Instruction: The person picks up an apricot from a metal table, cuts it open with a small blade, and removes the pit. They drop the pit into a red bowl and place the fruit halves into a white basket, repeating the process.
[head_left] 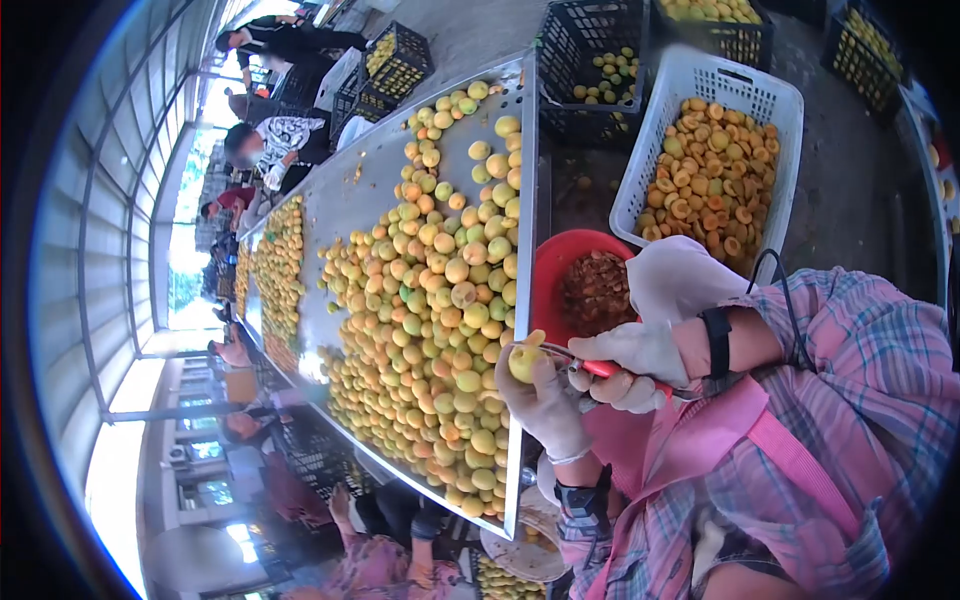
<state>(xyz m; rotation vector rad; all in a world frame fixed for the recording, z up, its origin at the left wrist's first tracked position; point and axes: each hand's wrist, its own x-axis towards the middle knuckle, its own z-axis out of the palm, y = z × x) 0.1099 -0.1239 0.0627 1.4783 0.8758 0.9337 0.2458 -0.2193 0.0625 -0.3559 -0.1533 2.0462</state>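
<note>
My left hand (550,410), in a white glove, is closed around a yellow-green apricot (522,364). My gloved right hand (638,355) grips red-handled shears (601,369), whose metal jaws meet the apricot; how far they cut into it is hard to see. Just beyond the hands stands a red basin (549,262) holding brown apricot pits (597,287). A white crate (787,120) beside it contains halved apricots (712,185). Whole apricots (430,330) cover much of the metal table (380,160) in front of me.
The table's raised metal edge (527,200) runs close by my left hand. Black crates (567,40) with fruit stand to my right. Other people work along the table's sides, including a person in patterned sleeves (290,140). A pale bucket (520,560) is at my left.
</note>
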